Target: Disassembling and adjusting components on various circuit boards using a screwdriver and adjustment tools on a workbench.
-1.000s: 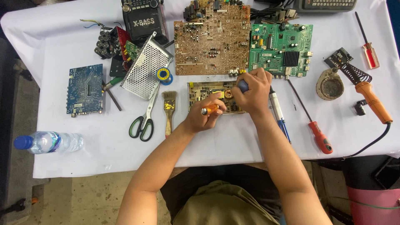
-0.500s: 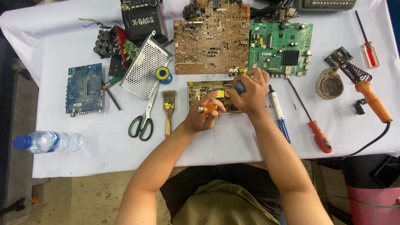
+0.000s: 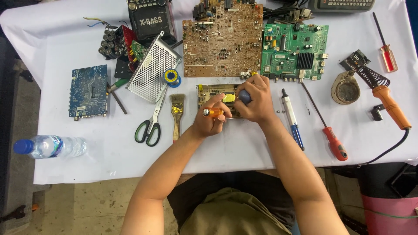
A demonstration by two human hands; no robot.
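Forearms reach up from the near table edge to a small yellowish circuit board lying flat at the middle of the white cloth. The left hand is clenched round an orange-handled tool at the board's near edge. The right hand grips a blue-handled tool over the board's right end. Just left lie a brush and green-handled scissors; just right, a blue pen-like tool and a red-handled screwdriver. Beyond the small board lie a large brown circuit board and a green circuit board. Far right rests an orange-handled soldering iron.
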